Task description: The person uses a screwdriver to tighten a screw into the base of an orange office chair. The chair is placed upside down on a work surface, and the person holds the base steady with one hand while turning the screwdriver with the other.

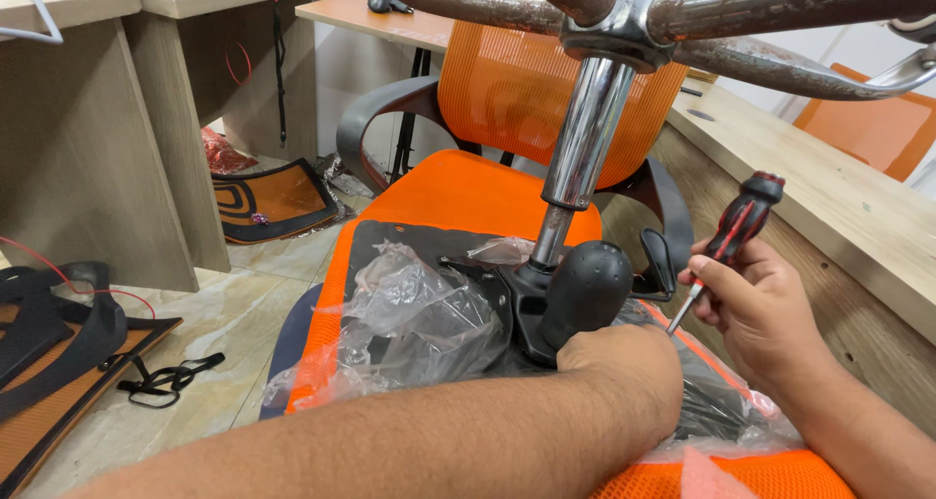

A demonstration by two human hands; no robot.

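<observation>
— Where's our screwdriver (pixel 726 250)?
— Gripped in our right hand (pixel 751 309), slanting down-left toward the chair mechanism (pixel 531 309).
— And our left hand (pixel 624 363)?
— Nearer, closed beside the black knob (pixel 588 289), perhaps on a hidden part.

1. The scene is bright and evenly lit by soft, diffuse indoor light with no harsh contrast.
2. Shadows are faint; a soft one lies under the desk (pixel 107 158) at left.
3. Glare streaks run down the chrome column (pixel 585 134), and the crumpled plastic wrap (pixel 414 309) shows pale sheen.
4. The floor tiles (pixel 210 314) reflect a mild gloss.
5. Focus is sharp mid-frame; the near forearm (pixel 390 441) looks slightly soft.
6. Wide-angle bending curves the edges.
</observation>
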